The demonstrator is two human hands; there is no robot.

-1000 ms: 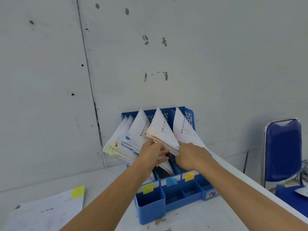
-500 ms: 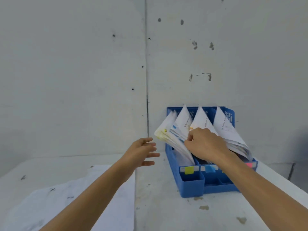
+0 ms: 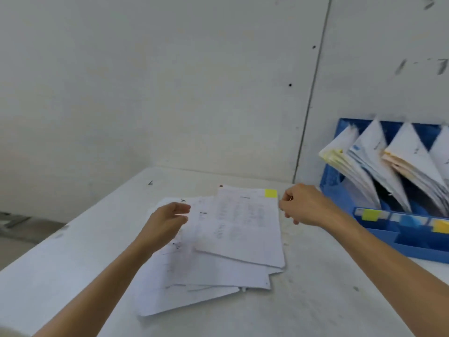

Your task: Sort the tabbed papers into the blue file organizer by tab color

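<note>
Frankly, print on the papers [image 3: 243,227] blurs unreadably; left hand [image 3: 167,221] hovers relaxed over them, right hand [image 3: 306,205] loosely curled, empty

The blue plastic file organizer [image 3: 331,183] was cut off by the right edge, so its fourth bundle of white papers [image 3: 442,154] and the orange tab [image 3: 441,226] on its front were seen only in part. The print on the top white sheet with the yellow tab [image 3: 245,222] was too blurred to be read, and the sheets beneath it [image 3: 194,295] were largely covered. The curled fingertips of the right hand [image 3: 306,206] were hidden, so whether anything was pinched could not be told, and the left hand [image 3: 165,221] was smeared at its fingers.
</note>
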